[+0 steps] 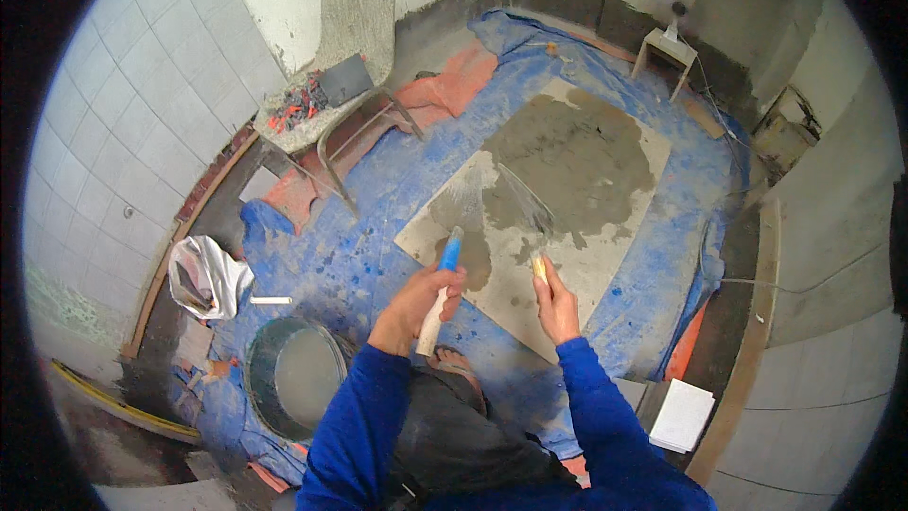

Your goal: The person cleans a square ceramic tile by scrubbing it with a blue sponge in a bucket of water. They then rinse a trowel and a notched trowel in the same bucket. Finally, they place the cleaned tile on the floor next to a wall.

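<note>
We have two tools over a pale slab (588, 263), much of its far half spread with grey paste (572, 156). Our left grip (427, 301) is wrapped round a blue-and-white handle (453, 252); our right grip (558, 305) is clasped on a short yellowish handle (539, 267). The tools' working ends are too blurred for us to identify. The slab lies flat on a blue sheet (331, 265). To our left stands a bucket (253, 374) of greyish liquid, with a white bag (232, 276) beyond it. Farther out, a spattered chair (357, 24) carries red and dark pieces (295, 106), and a small stool (667, 45) stands at far right.
</note>
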Available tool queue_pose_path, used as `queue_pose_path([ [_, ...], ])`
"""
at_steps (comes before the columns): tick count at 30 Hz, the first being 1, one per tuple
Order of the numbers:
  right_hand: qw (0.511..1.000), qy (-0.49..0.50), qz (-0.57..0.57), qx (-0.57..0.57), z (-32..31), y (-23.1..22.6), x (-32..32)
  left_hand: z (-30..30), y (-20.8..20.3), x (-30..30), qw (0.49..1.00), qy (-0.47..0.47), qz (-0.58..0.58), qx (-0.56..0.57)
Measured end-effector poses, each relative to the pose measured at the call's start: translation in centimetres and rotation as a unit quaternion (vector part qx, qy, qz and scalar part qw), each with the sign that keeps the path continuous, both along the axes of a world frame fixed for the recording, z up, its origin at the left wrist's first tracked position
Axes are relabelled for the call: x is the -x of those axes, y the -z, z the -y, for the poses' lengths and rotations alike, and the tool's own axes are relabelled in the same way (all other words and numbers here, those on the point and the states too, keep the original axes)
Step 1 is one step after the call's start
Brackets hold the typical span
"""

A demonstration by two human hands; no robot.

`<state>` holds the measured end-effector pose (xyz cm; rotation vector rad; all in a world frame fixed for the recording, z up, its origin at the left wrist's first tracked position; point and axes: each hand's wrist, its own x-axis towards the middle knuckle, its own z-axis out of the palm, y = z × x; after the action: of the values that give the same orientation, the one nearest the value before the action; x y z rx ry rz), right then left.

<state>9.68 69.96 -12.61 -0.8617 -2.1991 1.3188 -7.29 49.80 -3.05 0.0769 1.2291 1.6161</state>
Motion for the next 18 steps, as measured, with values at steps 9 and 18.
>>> queue_pose_path([
  [9, 0.979, -0.015, 0.107, -0.171, 4.1, 5.1, 0.3, 0.4, 1.5, 0.4, 0.997, -0.007, 0.072, 0.011],
  [18, 0.874, -0.009, -0.003, 0.486, -8.0, 21.0, 3.4, 19.6, -9.8, -5.6, 0.957, -0.206, -0.010, -0.206],
])
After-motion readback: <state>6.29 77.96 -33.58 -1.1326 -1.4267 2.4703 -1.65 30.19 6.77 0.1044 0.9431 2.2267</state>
